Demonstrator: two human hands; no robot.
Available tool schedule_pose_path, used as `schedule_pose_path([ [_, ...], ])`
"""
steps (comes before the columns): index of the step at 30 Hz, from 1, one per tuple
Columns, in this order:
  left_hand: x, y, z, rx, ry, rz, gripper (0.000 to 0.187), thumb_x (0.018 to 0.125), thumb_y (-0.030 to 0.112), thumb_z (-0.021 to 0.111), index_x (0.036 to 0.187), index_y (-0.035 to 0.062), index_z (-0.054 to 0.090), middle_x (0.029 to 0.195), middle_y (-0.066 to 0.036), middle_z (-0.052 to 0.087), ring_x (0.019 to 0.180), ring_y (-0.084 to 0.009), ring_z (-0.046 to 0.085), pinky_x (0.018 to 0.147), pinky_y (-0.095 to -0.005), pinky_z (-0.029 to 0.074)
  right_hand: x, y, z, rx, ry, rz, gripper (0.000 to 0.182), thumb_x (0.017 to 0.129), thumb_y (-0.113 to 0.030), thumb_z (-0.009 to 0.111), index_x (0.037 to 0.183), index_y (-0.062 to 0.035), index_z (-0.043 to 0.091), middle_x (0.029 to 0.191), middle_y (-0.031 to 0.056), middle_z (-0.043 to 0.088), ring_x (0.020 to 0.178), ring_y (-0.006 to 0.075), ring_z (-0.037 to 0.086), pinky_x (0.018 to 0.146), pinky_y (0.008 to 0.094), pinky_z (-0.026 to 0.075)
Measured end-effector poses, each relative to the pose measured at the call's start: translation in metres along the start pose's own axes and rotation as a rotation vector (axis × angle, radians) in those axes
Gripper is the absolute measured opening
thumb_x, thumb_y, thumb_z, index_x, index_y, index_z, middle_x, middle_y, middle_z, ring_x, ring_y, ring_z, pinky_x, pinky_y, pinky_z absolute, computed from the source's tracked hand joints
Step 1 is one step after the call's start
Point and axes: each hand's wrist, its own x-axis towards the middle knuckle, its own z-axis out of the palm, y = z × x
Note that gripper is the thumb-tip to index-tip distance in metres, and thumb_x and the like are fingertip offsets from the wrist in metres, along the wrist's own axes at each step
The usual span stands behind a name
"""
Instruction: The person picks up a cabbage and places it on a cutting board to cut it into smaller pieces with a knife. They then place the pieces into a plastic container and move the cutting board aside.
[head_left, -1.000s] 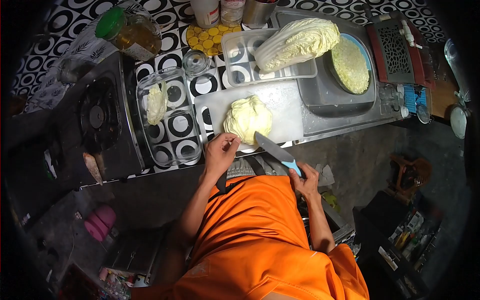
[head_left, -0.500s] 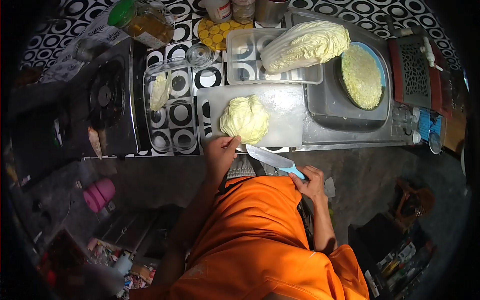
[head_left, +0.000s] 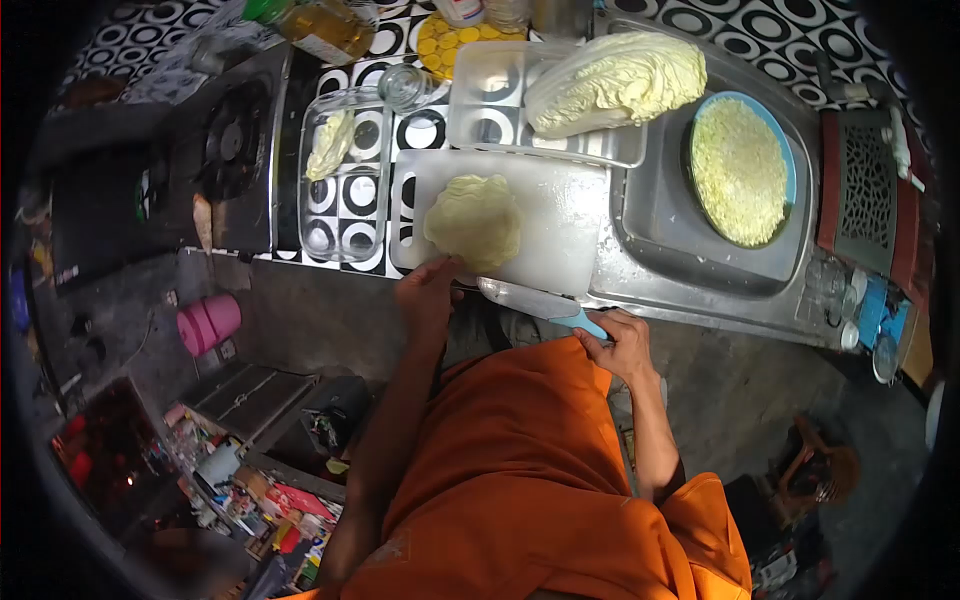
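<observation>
Pale, ruffled cabbage leaves (head_left: 472,222) lie on a white cutting board (head_left: 560,215). At their near edge my left hand (head_left: 428,287) is closed, its fingertips pinched at the leaf's rim. My right hand (head_left: 622,345) is wrapped around the light blue handle of a knife (head_left: 530,299). The blade points left along the board's front edge, its tip near the leaves and my left hand. Behind the board, a large napa cabbage (head_left: 620,85) lies partly across a clear plastic container (head_left: 490,95).
In the steel sink (head_left: 665,235) sits a blue-rimmed bowl (head_left: 785,160) with finely chopped pale vegetable. A clear tray (head_left: 345,215) at the left holds a cabbage piece (head_left: 332,145). Farther left is a gas stove (head_left: 235,135). A glass jar (head_left: 400,88) stands behind the tray.
The view has shifted and tilted, so the counter sits differently in frame. The leaves look dimmer and flatter. Both hands stay near the board's front edge, the knife still in the right.
</observation>
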Motion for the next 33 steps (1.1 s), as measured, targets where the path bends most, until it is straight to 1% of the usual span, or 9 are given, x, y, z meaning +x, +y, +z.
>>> schedule_pose_path([
  [5,-0.001,-0.024,0.012,-0.225,0.049,0.015,0.028,0.081,0.012,0.073,0.105,-0.0008,0.067,0.078,-0.002,0.065,0.056,-0.0075,0.056,0.044,-0.0195,0.038,0.018,0.005,-0.013,-0.003,-0.075,-0.003,0.029,0.073,-0.022,0.080,0.089,0.0010,0.072,0.070,0.0124,0.066,0.053,0.0229,0.060,0.051,0.0320,0.047],
  [8,-0.004,-0.021,0.015,-0.273,0.078,-0.007,0.026,0.081,0.012,0.073,0.104,0.0005,0.067,0.078,-0.001,0.064,0.058,-0.0089,0.057,0.045,-0.0198,0.038,0.025,0.006,-0.016,-0.015,-0.125,0.051,0.028,0.074,-0.026,0.078,0.087,-0.0021,0.072,0.077,0.0131,0.069,0.063,0.0278,0.064,0.061,0.0367,0.052],
  [10,-0.004,-0.021,0.014,-0.325,0.093,-0.033,0.025,0.082,0.012,0.072,0.103,0.0014,0.067,0.078,-0.001,0.063,0.058,-0.0098,0.058,0.046,-0.0200,0.039,0.024,0.005,-0.015,-0.004,-0.094,0.005,0.029,0.073,-0.024,0.079,0.089,-0.0003,0.072,0.077,0.0141,0.068,0.060,0.0261,0.064,0.058,0.0344,0.051],
  [12,0.002,-0.019,0.007,-0.449,0.033,-0.253,0.024,0.083,0.015,0.071,0.103,0.0041,0.065,0.083,-0.001,0.062,0.065,-0.0115,0.058,0.049,-0.0211,0.040,0.023,0.008,-0.013,0.019,-0.033,-0.039,0.031,0.073,-0.022,0.081,0.091,0.0013,0.071,0.077,0.0152,0.068,0.057,0.0243,0.063,0.054,0.0316,0.050],
  [15,0.006,-0.011,0.009,-0.489,0.027,-0.384,0.028,0.081,0.014,0.072,0.105,0.0025,0.062,0.087,-0.003,0.062,0.064,-0.0121,0.058,0.050,-0.0240,0.043,0.016,0.007,-0.010,0.028,-0.034,0.026,0.030,0.073,-0.021,0.081,0.091,0.0017,0.071,0.076,0.0151,0.068,0.055,0.0237,0.063,0.053,0.0313,0.050],
  [19,0.010,-0.008,0.011,-0.482,-0.009,-0.413,0.028,0.081,0.017,0.074,0.102,0.0026,0.061,0.087,-0.003,0.058,0.068,-0.0135,0.058,0.050,-0.0261,0.044,0.013,0.007,-0.007,0.031,-0.062,0.034,0.032,0.073,-0.022,0.081,0.091,0.0026,0.071,0.076,0.0152,0.068,0.053,0.0219,0.062,0.052,0.0314,0.050],
  [22,0.016,-0.011,0.013,-0.449,-0.054,-0.419,0.027,0.081,0.019,0.074,0.098,0.0025,0.060,0.083,-0.003,0.057,0.066,-0.0131,0.058,0.049,-0.0261,0.044,0.012,0.001,-0.008,0.057,-0.077,0.124,0.030,0.073,-0.026,0.079,0.091,-0.0023,0.072,0.078,0.0130,0.068,0.063,0.0279,0.065,0.059,0.0357,0.052],
  [26,0.004,0.008,0.017,-0.361,-0.041,-0.358,0.025,0.082,0.020,0.074,0.094,0.0029,0.059,0.081,-0.003,0.058,0.059,-0.0116,0.058,0.046,-0.0246,0.042,0.009,0.006,-0.005,0.060,-0.075,0.074,0.030,0.073,-0.026,0.079,0.090,-0.0024,0.072,0.078,0.0128,0.068,0.062,0.0277,0.065,0.059,0.0354,0.052],
  [33,0.001,0.009,0.016,-0.188,-0.029,-0.068,0.023,0.082,0.015,0.072,0.095,0.0013,0.060,0.073,-0.001,0.061,0.046,-0.0071,0.051,0.039,-0.0201,0.036,0.021,-0.002,-0.009,0.075,-0.144,0.037,0.028,0.072,-0.023,0.080,0.089,-0.0023,0.072,0.076,0.0130,0.067,0.062,0.0274,0.064,0.058,0.0358,0.051],
])
